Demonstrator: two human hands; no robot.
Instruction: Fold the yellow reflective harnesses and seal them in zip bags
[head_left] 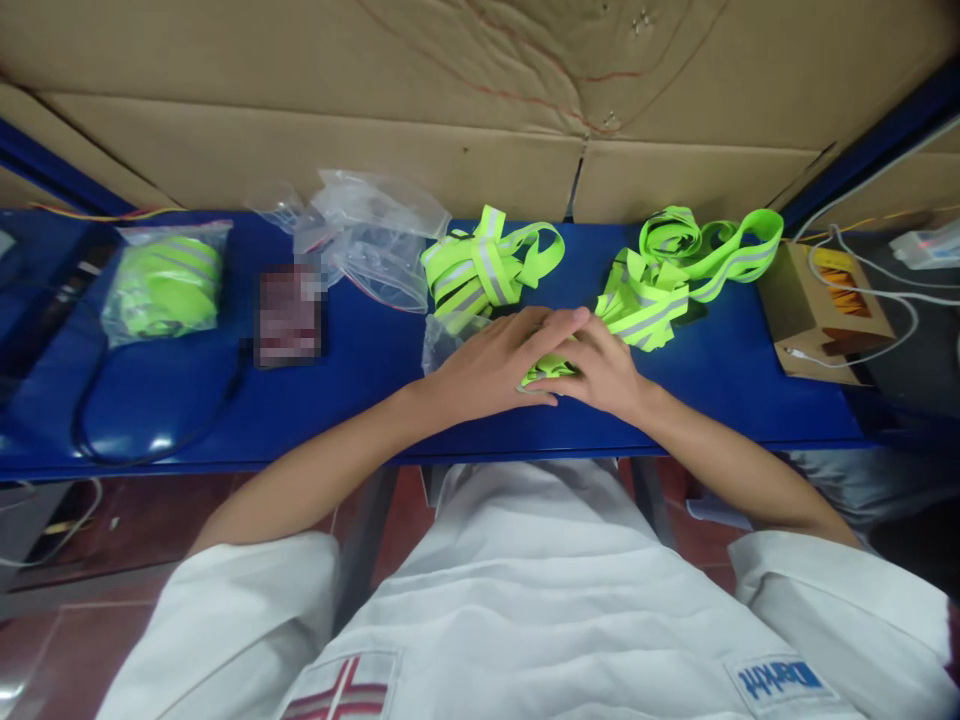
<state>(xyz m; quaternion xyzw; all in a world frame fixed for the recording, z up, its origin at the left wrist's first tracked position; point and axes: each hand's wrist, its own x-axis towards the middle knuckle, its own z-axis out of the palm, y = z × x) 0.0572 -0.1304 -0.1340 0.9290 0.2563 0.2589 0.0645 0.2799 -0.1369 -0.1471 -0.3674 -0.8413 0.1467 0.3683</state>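
Head view: left hand (487,365) and right hand (609,372) both cupped round a bunched strap (551,369) over the desk (367,385). Loosen up and it could spring apart, or tangle with the pile (649,315) just beyond my right.

Left hand (487,362) and right hand (609,372) cup a strap bundle (550,371) — neon-green.

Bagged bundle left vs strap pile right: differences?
The bagged bundle is in clear plastic; the pile is uncovered. The bagged bundle is compact and rounded; the pile sprawls loosely. The bagged bundle lies left of the left hand; the pile is right beside the right hand. Both are neon yellow-green with grey stripes.
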